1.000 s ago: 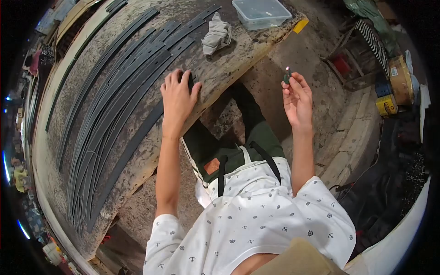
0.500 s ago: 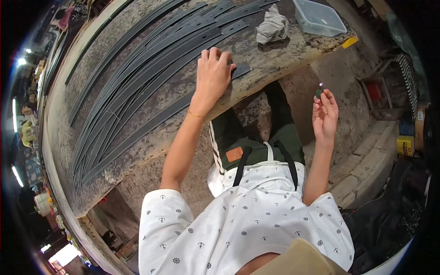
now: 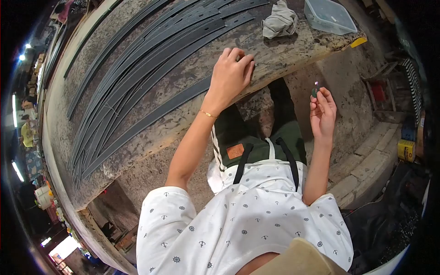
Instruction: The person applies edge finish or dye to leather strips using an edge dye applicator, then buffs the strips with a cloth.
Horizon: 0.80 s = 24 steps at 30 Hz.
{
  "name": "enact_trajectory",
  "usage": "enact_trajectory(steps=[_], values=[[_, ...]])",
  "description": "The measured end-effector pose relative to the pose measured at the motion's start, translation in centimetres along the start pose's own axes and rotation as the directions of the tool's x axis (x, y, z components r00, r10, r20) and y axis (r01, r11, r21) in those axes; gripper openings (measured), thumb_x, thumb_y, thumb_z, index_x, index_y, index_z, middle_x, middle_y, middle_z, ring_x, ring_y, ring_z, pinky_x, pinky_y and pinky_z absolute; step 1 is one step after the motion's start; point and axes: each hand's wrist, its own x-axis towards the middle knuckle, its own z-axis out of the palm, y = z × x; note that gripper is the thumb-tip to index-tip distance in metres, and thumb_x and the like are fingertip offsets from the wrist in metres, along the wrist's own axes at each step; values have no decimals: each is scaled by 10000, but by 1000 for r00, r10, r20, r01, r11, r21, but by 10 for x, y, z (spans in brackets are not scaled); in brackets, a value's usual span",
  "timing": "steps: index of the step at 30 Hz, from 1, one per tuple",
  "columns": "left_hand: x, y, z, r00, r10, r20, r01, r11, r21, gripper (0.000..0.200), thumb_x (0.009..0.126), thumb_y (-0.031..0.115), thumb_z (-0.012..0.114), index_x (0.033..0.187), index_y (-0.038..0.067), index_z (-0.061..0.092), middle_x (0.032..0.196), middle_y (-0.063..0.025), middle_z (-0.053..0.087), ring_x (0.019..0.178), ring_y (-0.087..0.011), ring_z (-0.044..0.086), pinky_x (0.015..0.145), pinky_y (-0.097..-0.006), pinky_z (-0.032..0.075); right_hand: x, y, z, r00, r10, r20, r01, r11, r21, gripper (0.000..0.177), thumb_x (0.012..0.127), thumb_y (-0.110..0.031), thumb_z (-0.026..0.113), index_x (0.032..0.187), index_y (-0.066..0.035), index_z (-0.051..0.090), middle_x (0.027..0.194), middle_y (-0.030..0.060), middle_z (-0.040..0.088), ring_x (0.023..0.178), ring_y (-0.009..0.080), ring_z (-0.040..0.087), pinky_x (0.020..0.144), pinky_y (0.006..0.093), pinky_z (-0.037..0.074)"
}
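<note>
My left hand (image 3: 230, 75) is over the near edge of the workbench, its fingers curled at the end of a dark stitched belt strap (image 3: 151, 118). That end is hidden beneath the hand; the rest of the strap runs down to the left along the bench. Out past the bench edge, my right hand (image 3: 323, 112) is raised with a small dark green lighter (image 3: 315, 92) between thumb and fingers. A bright pinkish spot, looking like a small flame, shows at the lighter's top.
Many similar belt straps (image 3: 151, 62) lie fanned across the workbench (image 3: 270, 59). A crumpled grey cloth (image 3: 279, 20) and a clear plastic box (image 3: 330, 17) are near its right end. A yellow box (image 3: 406, 150) and a wooden stool (image 3: 382, 91) stand off to the right.
My left hand has shifted right along the bench edge, and the strap end that stuck out beyond it is now covered. The right hand with the lighter has barely moved.
</note>
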Motion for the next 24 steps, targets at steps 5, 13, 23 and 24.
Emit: enact_trajectory(steps=[5, 13, 23, 24], values=[[-5, -2, 0, 999, 12, -44, -12, 1000, -1, 156, 860, 108, 704, 994, 31, 724, 1021, -110, 643, 899, -307, 586, 803, -400, 511, 1, 2, -8, 999, 23, -30, -23, 1000, -12, 140, 952, -17, 658, 1091, -13, 658, 930, 89, 685, 761, 126, 644, 640, 212, 535], [4, 15, -6, 989, -29, 145, 31, 999, -11, 203, 850, 120, 706, 1029, 25, 711, 959, -131, 601, 912, -323, 606, 811, -425, 508, 5, 10, -11, 996, 54, -68, -54, 999, 0, 144, 953, -18, 656, 1098, -13, 655, 931, 87, 689, 755, 119, 653, 647, 205, 543], [15, 26, -9, 949, 53, 310, -130, 963, 235, 156, 778, 55, 665, 923, 4, 637, 957, -138, 593, 891, -317, 620, 741, -419, 557, 4, 4, -21, 996, 60, -73, -59, 998, 17, 142, 954, -25, 658, 1095, -14, 653, 940, 80, 689, 769, 119, 657, 655, 202, 552], [15, 27, -10, 941, 49, 335, -142, 956, 256, 177, 765, 62, 673, 926, 6, 625, 949, -135, 587, 883, -310, 620, 730, -412, 563, 4, 5, -22, 996, 63, -71, -62, 998, 14, 140, 955, -25, 656, 1094, -14, 653, 941, 79, 687, 770, 117, 656, 656, 203, 553]])
